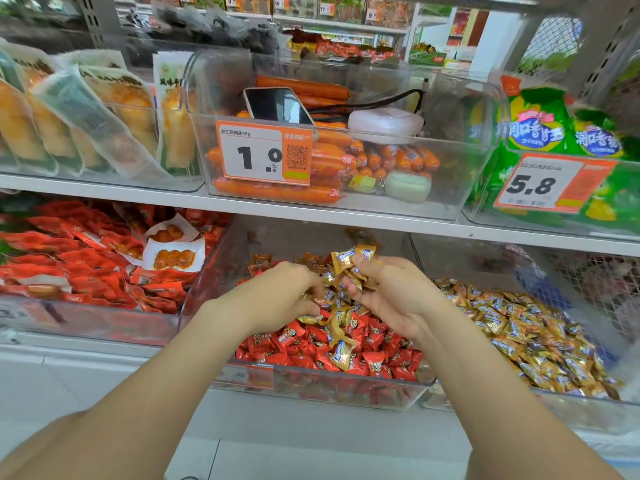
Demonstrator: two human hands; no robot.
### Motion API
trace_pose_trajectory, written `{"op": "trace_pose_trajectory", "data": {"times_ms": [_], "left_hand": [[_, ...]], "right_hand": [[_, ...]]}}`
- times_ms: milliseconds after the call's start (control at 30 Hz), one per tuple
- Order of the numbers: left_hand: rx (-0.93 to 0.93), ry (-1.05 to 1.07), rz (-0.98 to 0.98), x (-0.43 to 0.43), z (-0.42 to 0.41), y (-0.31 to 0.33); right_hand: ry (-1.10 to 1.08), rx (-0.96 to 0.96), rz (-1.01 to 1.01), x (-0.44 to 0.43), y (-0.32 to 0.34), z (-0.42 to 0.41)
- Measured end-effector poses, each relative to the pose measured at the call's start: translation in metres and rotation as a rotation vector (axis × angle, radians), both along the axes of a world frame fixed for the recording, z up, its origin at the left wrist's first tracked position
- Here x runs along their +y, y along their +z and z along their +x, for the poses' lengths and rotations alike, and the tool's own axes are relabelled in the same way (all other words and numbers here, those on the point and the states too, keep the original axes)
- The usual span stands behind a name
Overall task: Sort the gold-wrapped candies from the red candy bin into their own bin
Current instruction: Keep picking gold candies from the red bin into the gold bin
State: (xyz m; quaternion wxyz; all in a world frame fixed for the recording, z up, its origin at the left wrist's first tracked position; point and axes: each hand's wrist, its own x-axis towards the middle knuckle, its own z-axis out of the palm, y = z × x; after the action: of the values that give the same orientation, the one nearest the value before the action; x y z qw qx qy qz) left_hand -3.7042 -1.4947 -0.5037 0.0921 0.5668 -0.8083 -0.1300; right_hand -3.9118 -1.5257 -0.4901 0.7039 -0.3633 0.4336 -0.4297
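Both hands hover over the clear red candy bin (311, 386) on the lower shelf, which is full of red-wrapped candies (377, 362). Several gold-wrapped candies (341, 342) lie mixed among the red ones near the middle. My right hand (388, 296) grips a bunch of gold-wrapped candies (349, 259), some sticking up above its fingers. My left hand (277, 292) curls its fingers round more gold candies right beside the right hand. To the right stands the gold candy bin (519, 407), heaped with gold-wrapped candies (530, 334).
Left of the red bin sits a bin of red snack packets (86, 268). The shelf above carries a clear bin of orange sausages (277, 192) with a phone (277, 105) and a white case (384, 123) on top, plus pale snack bags (86, 116) and green bags (540, 133).
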Motion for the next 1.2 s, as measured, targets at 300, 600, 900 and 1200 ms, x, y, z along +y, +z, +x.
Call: {"op": "trace_pose_trajectory", "data": {"times_ms": [300, 600, 900, 1200], "left_hand": [[0.083, 0.050, -0.060, 0.005, 0.008, 0.003], [0.160, 0.030, -0.178, 0.009, 0.008, 0.007], [0.463, 0.066, -0.313, 0.038, -0.050, 0.017], [0.450, -0.118, -0.314, 0.051, -0.186, 0.026]], "right_hand": [[-0.046, 0.049, 0.044, 0.007, 0.012, 0.002], [0.106, 0.447, -0.258, 0.013, 0.015, -0.013], [0.035, 0.477, -0.233, 0.031, 0.035, -0.102], [0.055, 1.406, -0.626, 0.011, -0.021, -0.235]]}}
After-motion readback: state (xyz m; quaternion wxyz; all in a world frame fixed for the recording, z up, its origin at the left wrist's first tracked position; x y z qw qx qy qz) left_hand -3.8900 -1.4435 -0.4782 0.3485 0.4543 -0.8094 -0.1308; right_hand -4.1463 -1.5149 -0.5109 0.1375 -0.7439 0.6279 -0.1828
